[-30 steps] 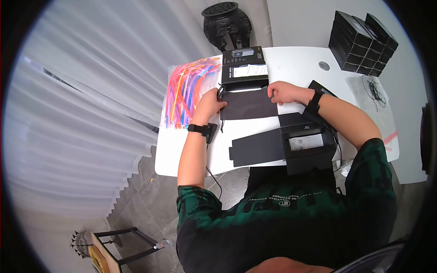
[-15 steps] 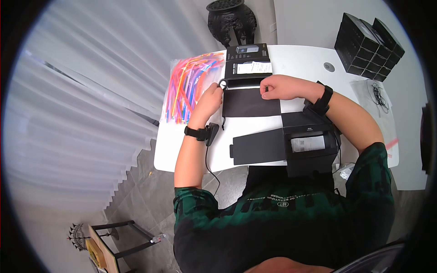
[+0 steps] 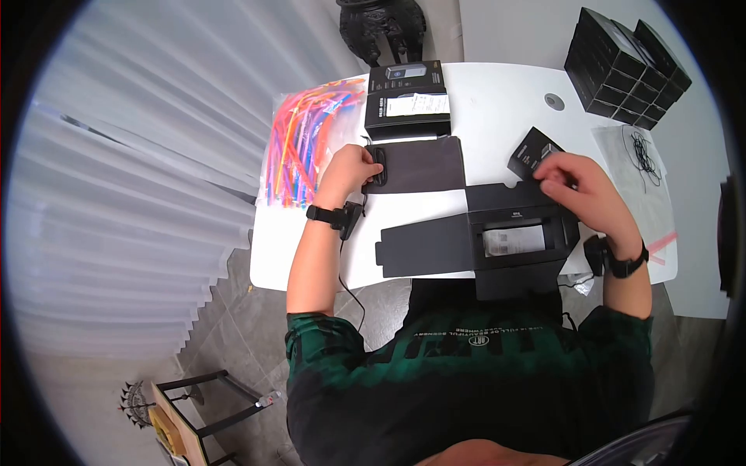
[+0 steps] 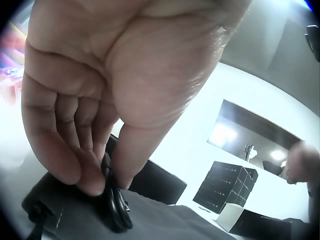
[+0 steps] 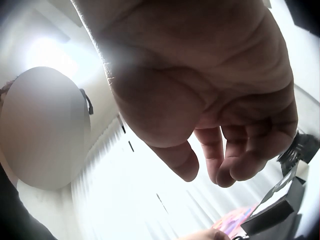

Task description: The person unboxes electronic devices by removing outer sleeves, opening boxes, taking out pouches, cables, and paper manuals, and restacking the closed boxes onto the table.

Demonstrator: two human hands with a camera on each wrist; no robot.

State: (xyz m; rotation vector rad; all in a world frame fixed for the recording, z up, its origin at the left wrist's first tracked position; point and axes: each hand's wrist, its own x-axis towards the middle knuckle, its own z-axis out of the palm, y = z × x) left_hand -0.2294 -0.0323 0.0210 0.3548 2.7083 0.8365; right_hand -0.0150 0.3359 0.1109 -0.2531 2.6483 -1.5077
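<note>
**L hand on coil, R hand free**

L hand pinches the black coil btwn thumb & fingers, at the L end of the flat grey pouch. Coil's lower part is at the cloth; can't tell if it bears weight there. Step in hand looks like handling the coil at the pouch; moving it calls for a pinch that keeps the loops together. R hand is by the open box, fingers loosely bent w/ nothing in them; in the head view it's a bit blurred, so contact w/ the box is unclear.

Small box is just beyond R hand. Labelled box hems the pouch's far side, open box's flap the near side. Straw bag sits L on the worktop.
</note>
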